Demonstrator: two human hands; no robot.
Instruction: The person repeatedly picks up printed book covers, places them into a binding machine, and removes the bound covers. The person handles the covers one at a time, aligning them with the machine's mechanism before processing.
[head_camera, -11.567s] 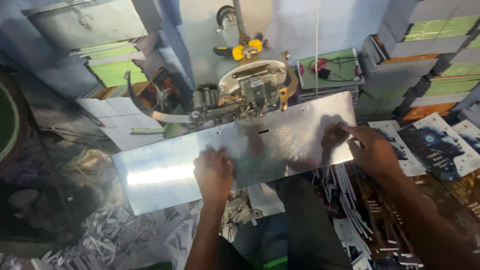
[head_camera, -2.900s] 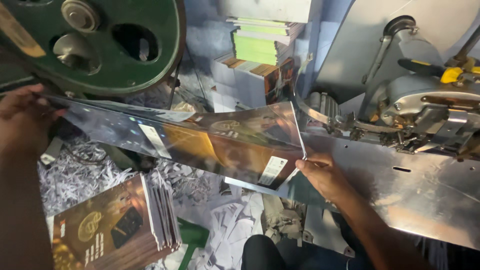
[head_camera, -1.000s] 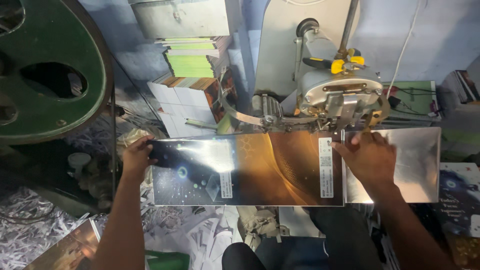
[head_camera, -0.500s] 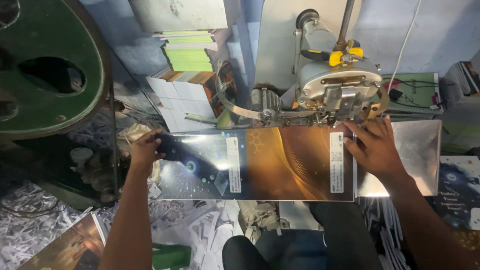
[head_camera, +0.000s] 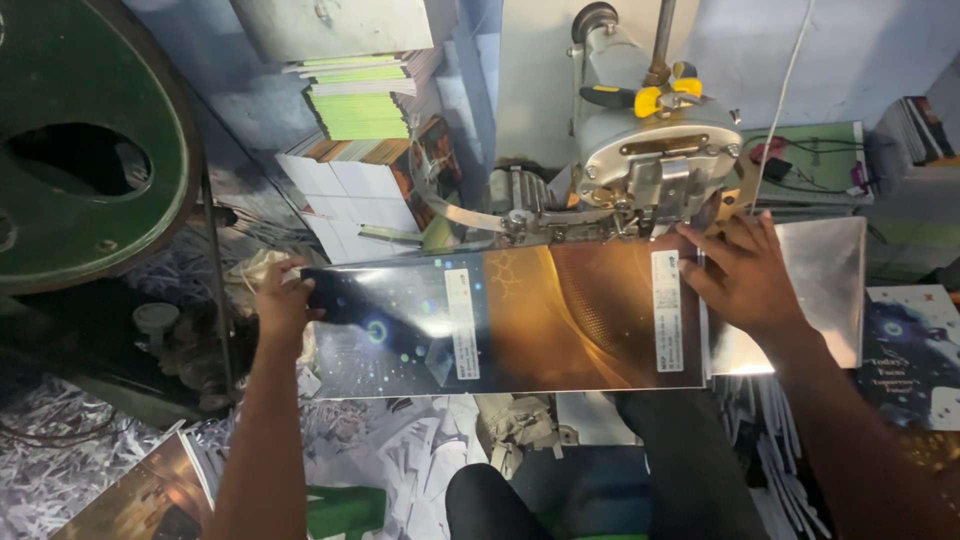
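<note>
Glossy cover sheet slid right under stitcher head, white label strips, both hands pressing

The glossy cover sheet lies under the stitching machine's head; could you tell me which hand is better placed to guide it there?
Probably the right hand: it lies flat on the cover sheet beside the machine head. The left hand grips the far edge.

Dim, bluish, glare on glossy sheet
</note>
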